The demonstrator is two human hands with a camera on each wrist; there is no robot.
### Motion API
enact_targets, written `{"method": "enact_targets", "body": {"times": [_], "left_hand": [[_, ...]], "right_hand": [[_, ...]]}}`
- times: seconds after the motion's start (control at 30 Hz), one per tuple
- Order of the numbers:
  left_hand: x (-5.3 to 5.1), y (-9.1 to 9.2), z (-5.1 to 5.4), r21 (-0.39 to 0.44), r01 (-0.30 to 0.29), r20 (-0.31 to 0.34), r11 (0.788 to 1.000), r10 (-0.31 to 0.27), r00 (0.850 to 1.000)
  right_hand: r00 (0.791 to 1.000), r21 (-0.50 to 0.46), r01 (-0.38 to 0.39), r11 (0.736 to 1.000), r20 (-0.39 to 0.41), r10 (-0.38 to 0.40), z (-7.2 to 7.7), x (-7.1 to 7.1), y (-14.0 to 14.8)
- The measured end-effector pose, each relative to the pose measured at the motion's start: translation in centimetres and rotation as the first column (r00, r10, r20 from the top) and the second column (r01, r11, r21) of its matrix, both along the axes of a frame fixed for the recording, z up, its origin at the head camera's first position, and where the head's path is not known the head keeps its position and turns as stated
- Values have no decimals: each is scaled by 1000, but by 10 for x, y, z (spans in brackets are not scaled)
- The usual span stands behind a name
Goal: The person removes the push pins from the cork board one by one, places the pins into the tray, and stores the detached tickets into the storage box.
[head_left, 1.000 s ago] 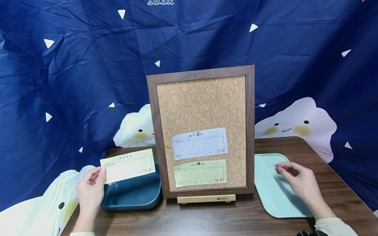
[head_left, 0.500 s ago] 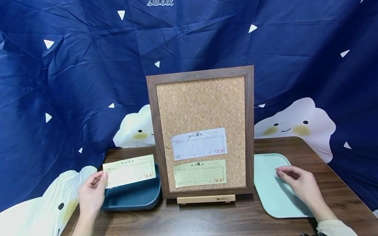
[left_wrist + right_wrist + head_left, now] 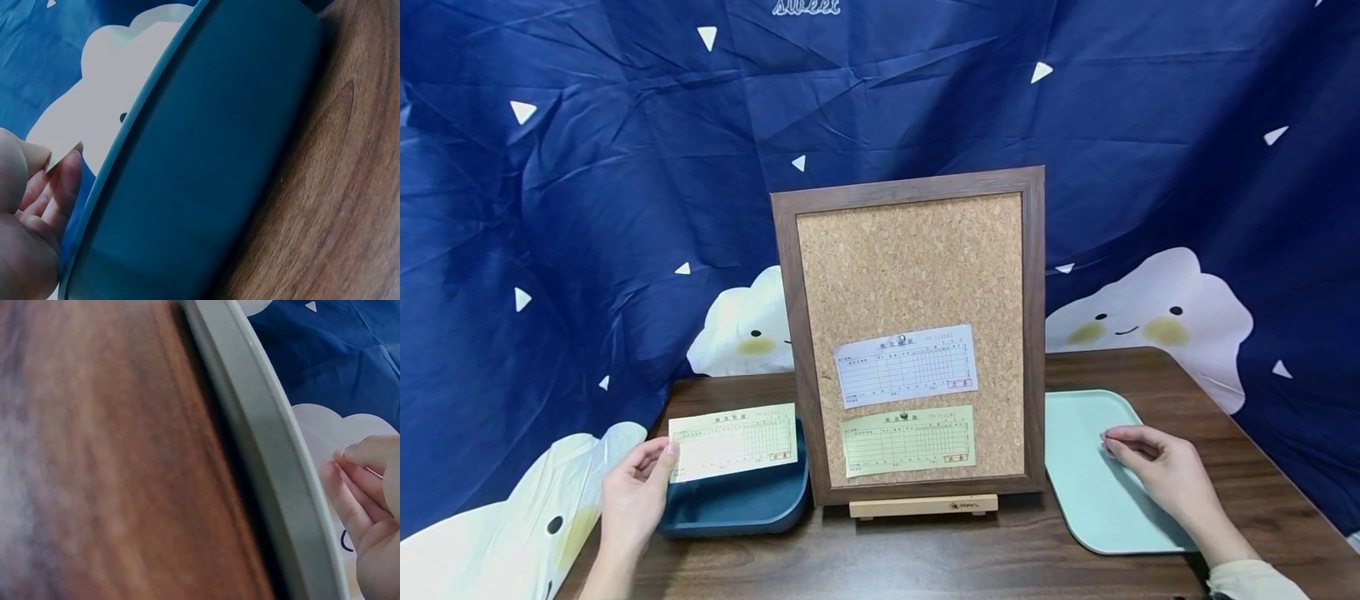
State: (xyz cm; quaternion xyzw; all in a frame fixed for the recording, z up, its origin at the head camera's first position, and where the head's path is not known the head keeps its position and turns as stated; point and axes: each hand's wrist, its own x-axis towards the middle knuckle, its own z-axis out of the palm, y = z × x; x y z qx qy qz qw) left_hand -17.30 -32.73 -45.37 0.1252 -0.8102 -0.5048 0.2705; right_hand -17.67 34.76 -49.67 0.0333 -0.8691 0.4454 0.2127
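1. Far left, we start with a navy backdrop (image 3: 535,208) with cartoon clouds, running behind everything.
2. Next we've got the left hand (image 3: 634,500), fingers clamped on the left end of a pale yellow slip (image 3: 737,446), a printed form with a red box in its corner.
3. That slip sits in front of a deep blue bin (image 3: 752,496) on the wood-grain bench (image 3: 955,562) (we can't tell whether paper and bin touch).
4. Mid-view, a brown-framed cork board (image 3: 913,267) stands with a light wooden ledge (image 3: 923,507) at its foot. Pinned to its lower half we see a bluish-white slip (image 3: 906,367) and, just below, a green slip (image 3: 910,442).
5. Right of the board, a mint tray (image 3: 1090,483) lies flat on the bench.
6. Last, the right hand (image 3: 1165,471) hangs over that tray, thumb and forefinger tips together. Anything tiny pinched there? We honestly can't tell. A cream sleeve (image 3: 1255,577) shows below the wrist.
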Motion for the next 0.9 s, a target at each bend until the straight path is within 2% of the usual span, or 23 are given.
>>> {"method": "enact_targets", "body": {"times": [0.2,0.43,0.8,0.9], "left_hand": [[3,-2,2,-70,17,63,997,-12,998],[2,-8,0,-177,68,163,982,-38,986],[2,-10,1,-224,118,189,967,-75,979],[3,-9,2,-240,114,202,964,-65,977]], "right_hand": [[1000,44,21,999,21,-22,1,1,0],[997,75,35,997,60,-39,0,3,1],[994,122,49,991,89,-60,-3,4,3],[993,136,53,989,95,-66,-3,4,4]]}}
